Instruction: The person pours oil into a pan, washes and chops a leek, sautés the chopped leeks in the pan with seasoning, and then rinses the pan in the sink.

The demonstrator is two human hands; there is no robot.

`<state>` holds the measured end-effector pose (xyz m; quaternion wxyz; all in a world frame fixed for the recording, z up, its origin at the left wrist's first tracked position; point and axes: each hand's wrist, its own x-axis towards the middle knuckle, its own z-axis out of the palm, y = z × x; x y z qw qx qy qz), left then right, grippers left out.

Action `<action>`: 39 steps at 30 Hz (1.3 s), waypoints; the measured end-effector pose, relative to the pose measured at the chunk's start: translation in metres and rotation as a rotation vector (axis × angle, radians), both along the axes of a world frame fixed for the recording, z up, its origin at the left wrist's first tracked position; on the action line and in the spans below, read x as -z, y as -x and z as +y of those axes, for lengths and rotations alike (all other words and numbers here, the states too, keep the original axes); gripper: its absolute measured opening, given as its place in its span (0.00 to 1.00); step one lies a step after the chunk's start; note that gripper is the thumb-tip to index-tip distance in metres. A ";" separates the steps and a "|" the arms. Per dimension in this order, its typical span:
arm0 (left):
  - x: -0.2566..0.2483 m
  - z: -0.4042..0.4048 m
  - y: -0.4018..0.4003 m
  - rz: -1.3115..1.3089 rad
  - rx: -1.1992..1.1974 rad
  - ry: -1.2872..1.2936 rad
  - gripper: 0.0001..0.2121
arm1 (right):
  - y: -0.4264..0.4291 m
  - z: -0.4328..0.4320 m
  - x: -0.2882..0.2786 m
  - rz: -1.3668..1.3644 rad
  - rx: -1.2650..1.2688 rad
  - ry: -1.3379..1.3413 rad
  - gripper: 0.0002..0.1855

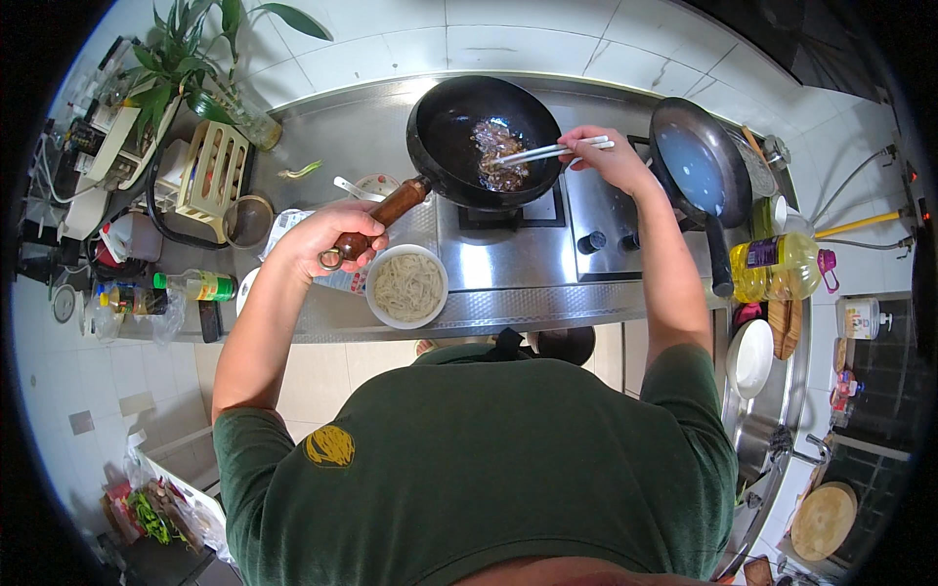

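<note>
My left hand [333, 238] grips the brown wooden handle [399, 205] of a black wok [447, 139]. The wok is over the left burner, its handle towards me. Between the fingers of my right hand [604, 161] is a pair of pale chopsticks [542, 152]. Their tips touch dark, glossy, bubbling food [500, 157] in the wok; what the food is I cannot tell. A white bowl of pale noodles [407, 287] stands near the counter's front edge, just right of my left hand. Behind that hand, a white spoon [357, 189] rests in a small patterned bowl [377, 183].
A second wok [700, 161] with cloudy liquid sits at right, its handle pointing towards me. Beside it stands a large oil bottle [777, 267]. A cream slotted rack [212, 176], a glass vase [256, 128] with a plant and a scallion piece [300, 170] are at left.
</note>
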<state>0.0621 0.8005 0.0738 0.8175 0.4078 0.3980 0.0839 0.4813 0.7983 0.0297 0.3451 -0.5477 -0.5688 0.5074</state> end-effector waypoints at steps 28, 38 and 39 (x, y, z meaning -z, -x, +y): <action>0.003 -0.003 0.000 -0.018 -0.010 0.036 0.19 | 0.011 -0.008 -0.014 -0.047 0.093 -0.070 0.09; -0.002 -0.005 -0.003 -0.013 -0.030 0.013 0.07 | -0.009 0.010 0.007 -0.141 0.160 -0.136 0.08; -0.002 -0.006 -0.003 -0.019 -0.036 0.013 0.07 | -0.007 0.010 0.004 -0.182 0.142 -0.122 0.08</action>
